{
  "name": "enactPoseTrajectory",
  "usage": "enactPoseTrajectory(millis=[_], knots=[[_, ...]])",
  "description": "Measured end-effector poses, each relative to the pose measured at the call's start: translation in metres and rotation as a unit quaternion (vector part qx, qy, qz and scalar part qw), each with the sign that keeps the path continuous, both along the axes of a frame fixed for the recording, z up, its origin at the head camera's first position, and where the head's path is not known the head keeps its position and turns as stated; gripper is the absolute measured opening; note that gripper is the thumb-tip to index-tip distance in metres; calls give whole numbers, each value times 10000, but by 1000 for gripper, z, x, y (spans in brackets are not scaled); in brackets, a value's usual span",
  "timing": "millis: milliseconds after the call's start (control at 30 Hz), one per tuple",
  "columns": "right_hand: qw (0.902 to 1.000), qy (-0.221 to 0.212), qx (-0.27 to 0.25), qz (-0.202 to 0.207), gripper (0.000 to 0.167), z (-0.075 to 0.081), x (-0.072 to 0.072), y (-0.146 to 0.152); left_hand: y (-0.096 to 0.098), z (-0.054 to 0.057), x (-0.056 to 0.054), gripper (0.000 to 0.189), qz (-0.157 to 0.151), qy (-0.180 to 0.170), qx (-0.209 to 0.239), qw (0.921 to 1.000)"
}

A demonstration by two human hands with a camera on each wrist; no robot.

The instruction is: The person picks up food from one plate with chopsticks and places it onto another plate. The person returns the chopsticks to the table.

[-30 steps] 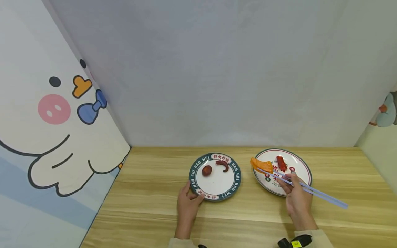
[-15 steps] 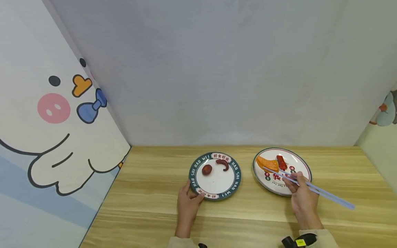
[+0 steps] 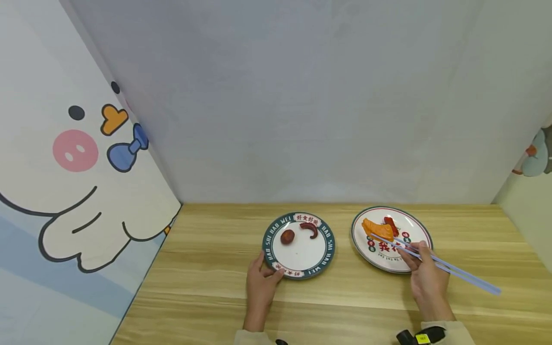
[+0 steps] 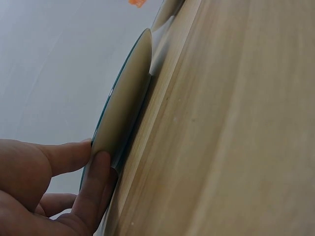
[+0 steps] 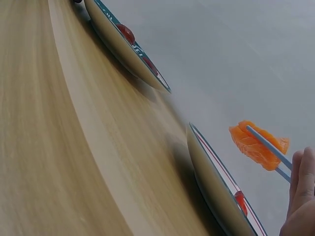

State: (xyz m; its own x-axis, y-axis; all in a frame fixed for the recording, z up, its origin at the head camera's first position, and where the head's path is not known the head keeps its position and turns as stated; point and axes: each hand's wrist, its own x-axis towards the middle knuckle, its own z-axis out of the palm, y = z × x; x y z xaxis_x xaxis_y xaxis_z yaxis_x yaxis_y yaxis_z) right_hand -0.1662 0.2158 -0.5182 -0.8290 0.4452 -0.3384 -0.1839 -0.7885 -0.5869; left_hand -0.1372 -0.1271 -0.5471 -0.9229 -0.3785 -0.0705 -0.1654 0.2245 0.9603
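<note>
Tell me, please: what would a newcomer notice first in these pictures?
Probably the bright orange salmon slice, gripped in pale blue chopsticks by the right hand, above the right plate. Next, perhaps, the large white cartoon figure at the head view's left side.

Left plate (image 3: 302, 254), chopsticks (image 3: 465, 275) over right plate (image 3: 413, 225)

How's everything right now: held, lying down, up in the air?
orange fish piece: pinched by chopsticks, up off the right plate
chopsticks: held in right grip
red piece: lying on right plate
brown round piece: lying on left plate
dark curved piece: lying on left plate
left plate: face up on table, rim held by left grip
right plate: face up on table
</note>
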Motion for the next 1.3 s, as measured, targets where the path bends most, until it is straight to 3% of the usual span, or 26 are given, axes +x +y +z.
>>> enactPoseTrajectory(millis=[700, 1300], knots=[[9976, -41, -471, -506, 31, 1, 8, 22, 1, 7, 2, 77, -19, -53, 11, 10000], [9948, -38, -651, -784, 33, -5, 14, 41, 0, 6, 2, 77, -42, -24, 76, 10000]])
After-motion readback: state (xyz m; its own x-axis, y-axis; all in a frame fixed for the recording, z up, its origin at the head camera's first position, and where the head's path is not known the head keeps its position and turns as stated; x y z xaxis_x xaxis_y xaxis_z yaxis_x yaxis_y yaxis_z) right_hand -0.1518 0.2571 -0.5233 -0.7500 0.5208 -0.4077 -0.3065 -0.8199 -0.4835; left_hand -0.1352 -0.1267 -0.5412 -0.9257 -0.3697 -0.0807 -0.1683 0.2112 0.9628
